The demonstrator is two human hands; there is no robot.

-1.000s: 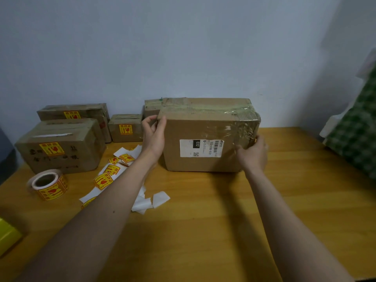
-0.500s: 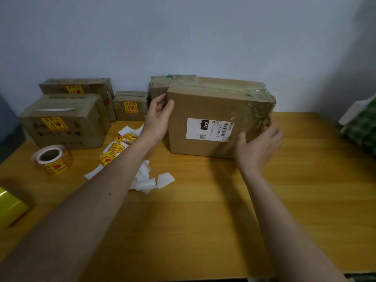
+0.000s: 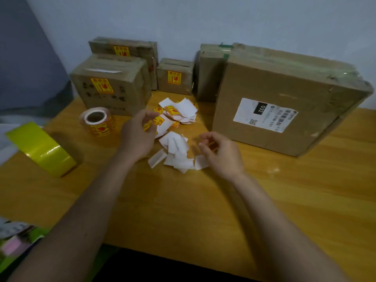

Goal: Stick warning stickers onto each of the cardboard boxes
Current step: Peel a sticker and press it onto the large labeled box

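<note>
Left hand (image 3: 138, 137) has its fingers (image 3: 149, 116) loosely curled right over the loose warning stickers (image 3: 172, 111) on the desk (image 3: 183, 210), basically at the near edge of the pile; can't tell if it's actually pinching one yet. Right hand (image 3: 221, 154) hangs relaxed and holds nothing, just right of the white backing scraps (image 3: 176, 149). So the left is clearly the nearer one for the pick. The big unlabelled box (image 3: 284, 98) stands upright to the right and a bit beyond the right hand, shipping label (image 3: 264, 115) facing us, long side running left-right. I'd guess a sticker goes there next.
</note>
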